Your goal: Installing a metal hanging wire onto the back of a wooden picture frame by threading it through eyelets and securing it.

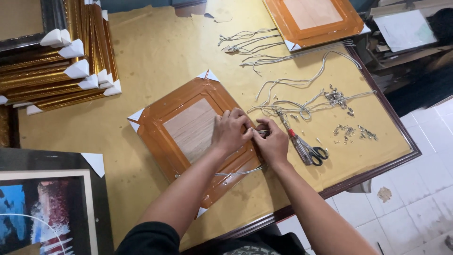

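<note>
A picture frame (181,127) lies face down on the table, its back sealed with brown tape and its corners capped in white. Both hands meet at the frame's right edge. My left hand (230,131) rests on the taped border with fingers curled. Touching it, my right hand (271,141) pinches a small dark metal piece at that edge. A thin grey cord (238,173) runs along the lower border under my wrists.
Black-handled scissors (306,150) lie just right of my hands. Loose cords (292,101) and small metal hangers (347,130) are scattered further right. Stacked gold frames (56,71) stand at back left, another taped frame (314,19) at the back, a painting (42,212) at front left.
</note>
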